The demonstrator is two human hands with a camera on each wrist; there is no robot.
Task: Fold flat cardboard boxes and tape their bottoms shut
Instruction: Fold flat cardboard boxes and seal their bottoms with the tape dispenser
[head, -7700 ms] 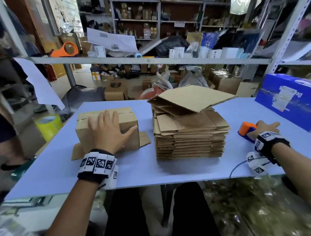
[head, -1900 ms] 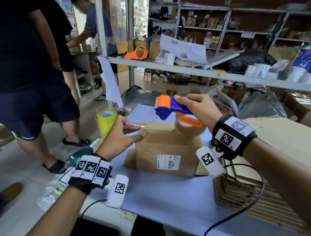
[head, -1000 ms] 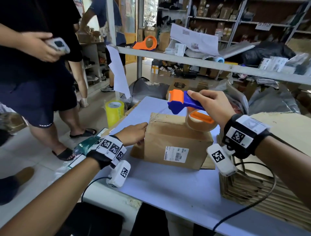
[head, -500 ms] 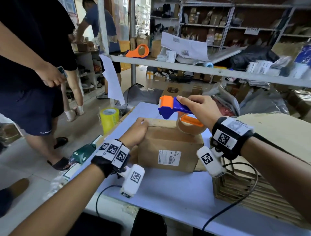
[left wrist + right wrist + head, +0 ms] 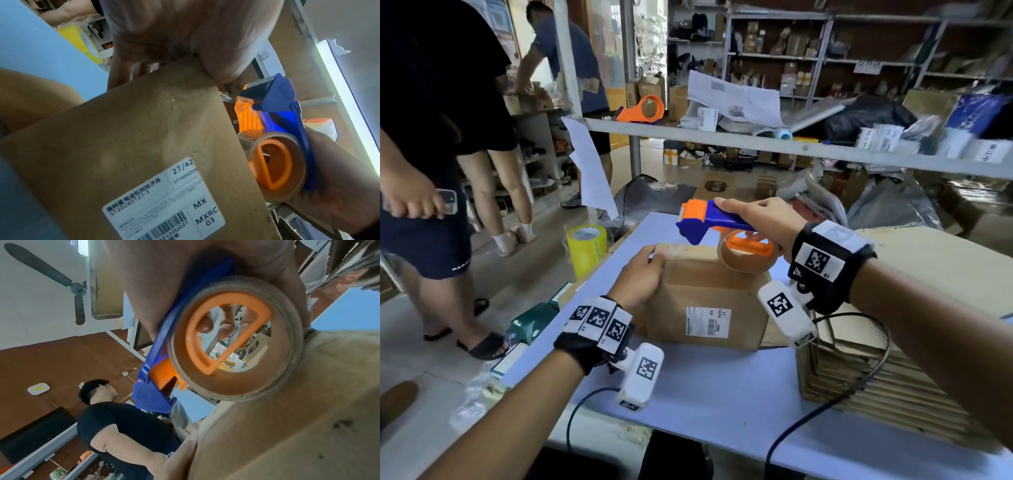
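A folded cardboard box (image 5: 705, 301) with a white label (image 5: 708, 320) stands on the pale blue table (image 5: 722, 394). My left hand (image 5: 645, 274) grips its top left edge, thumb on top and fingers down the side (image 5: 123, 73). My right hand (image 5: 756, 219) holds a blue and orange tape dispenser (image 5: 709, 222) just above the box top, its brown tape roll (image 5: 746, 255) near the cardboard. Clear tape (image 5: 226, 95) runs from the dispenser's blade end (image 5: 273, 104) to the box corner under my thumb. The right wrist view shows the roll (image 5: 205, 386) over the box (image 5: 287, 418).
A stack of flat cardboard boxes (image 5: 876, 377) fills the table's right side. A yellow tape roll (image 5: 585, 246) stands beside the table's left edge. A person in black (image 5: 431, 154) stands close on the left holding a phone. A shelf rail (image 5: 756, 144) crosses ahead.
My left hand let go of the pulled tape end and settled on the box's top left edge. The dispenser in my right hand stays just above the box top.
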